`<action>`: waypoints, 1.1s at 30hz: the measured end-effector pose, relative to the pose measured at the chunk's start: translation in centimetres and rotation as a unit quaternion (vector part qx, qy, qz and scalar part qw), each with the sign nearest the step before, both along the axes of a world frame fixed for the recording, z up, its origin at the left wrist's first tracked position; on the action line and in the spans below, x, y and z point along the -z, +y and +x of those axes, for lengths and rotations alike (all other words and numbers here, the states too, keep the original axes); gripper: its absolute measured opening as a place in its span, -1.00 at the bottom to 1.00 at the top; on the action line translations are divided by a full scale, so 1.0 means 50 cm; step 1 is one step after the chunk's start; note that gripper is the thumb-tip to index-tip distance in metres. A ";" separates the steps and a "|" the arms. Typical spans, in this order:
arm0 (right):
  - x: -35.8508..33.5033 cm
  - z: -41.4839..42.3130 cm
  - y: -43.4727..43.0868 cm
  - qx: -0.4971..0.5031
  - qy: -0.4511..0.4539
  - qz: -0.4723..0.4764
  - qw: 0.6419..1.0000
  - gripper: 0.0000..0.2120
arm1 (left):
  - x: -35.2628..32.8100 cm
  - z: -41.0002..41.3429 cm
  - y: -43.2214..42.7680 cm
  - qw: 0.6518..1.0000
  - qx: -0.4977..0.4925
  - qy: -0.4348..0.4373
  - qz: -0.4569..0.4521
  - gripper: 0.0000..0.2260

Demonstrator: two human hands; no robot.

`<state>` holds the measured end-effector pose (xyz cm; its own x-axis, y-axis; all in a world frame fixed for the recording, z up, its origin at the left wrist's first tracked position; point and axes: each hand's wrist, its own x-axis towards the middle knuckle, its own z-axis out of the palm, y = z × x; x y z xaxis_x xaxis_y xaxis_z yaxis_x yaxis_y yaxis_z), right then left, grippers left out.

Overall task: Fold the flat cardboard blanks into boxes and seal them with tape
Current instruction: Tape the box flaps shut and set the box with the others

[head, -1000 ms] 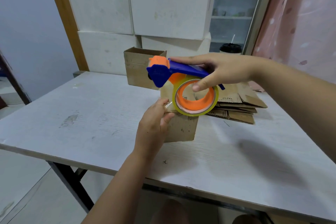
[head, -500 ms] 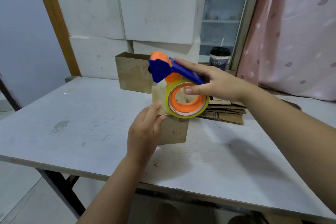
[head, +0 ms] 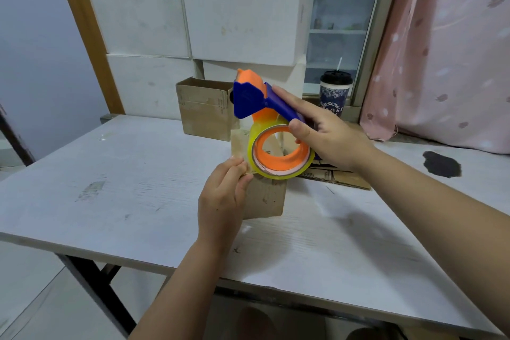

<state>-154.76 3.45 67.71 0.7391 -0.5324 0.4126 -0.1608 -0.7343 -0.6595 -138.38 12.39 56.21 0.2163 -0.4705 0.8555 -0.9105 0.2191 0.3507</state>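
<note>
A small folded cardboard box [head: 266, 197] stands on the white table [head: 124, 193] in the middle. My left hand [head: 223, 196] grips its near left corner, thumb on top. My right hand [head: 323, 135] holds a blue and orange tape dispenser [head: 254, 99] with a clear tape roll [head: 281, 154] just above the box top. The roll hides most of the box's top face. A stack of flat cardboard blanks [head: 338, 175] lies behind my right wrist, mostly hidden.
An open brown box [head: 204, 107] stands at the table's back edge before stacked white cartons [head: 234, 8]. A lidded cup [head: 335, 94] sits on the sill. A dark stain [head: 441, 164] marks the table's right side; pink curtain [head: 447, 50] hangs right.
The view has tilted up and shifted slightly. The dispenser has tipped a little, its head rising. My left hand stays on the box's corner.
</note>
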 end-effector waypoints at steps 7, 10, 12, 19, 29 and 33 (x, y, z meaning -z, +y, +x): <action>-0.021 -0.013 -0.007 -0.005 0.039 -0.025 0.999 -0.52 | 0.003 0.008 -0.005 1.000 0.002 -0.013 0.001 -0.88; -0.045 -0.015 -0.007 -0.011 0.091 -0.049 0.995 -0.51 | 0.003 0.008 -0.005 1.000 0.002 -0.020 -0.005 -0.81; -0.064 -0.019 -0.013 -0.010 0.128 -0.076 0.989 -0.51 | 0.002 0.008 -0.004 1.000 0.004 -0.020 -0.005 -0.80; -0.080 -0.053 -0.037 -0.020 0.206 -0.112 0.972 -0.43 | 0.003 0.008 -0.006 0.998 -0.009 -0.062 0.001 -0.89; -0.036 -0.109 -0.079 -0.001 0.211 -0.091 0.973 -0.43 | 0.000 0.029 -0.001 0.994 -0.012 -0.105 -0.016 -0.87; -0.010 -0.123 -0.087 0.004 0.159 -0.058 0.986 -0.38 | -0.002 0.021 -0.005 0.994 -0.007 -0.107 -0.007 -0.85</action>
<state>-160.93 -0.91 68.23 0.8369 -0.5016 0.2192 -0.3522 -0.8000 -0.4857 -137.32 12.16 56.29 0.0340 -0.4562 0.8892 -0.9669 0.2100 0.1448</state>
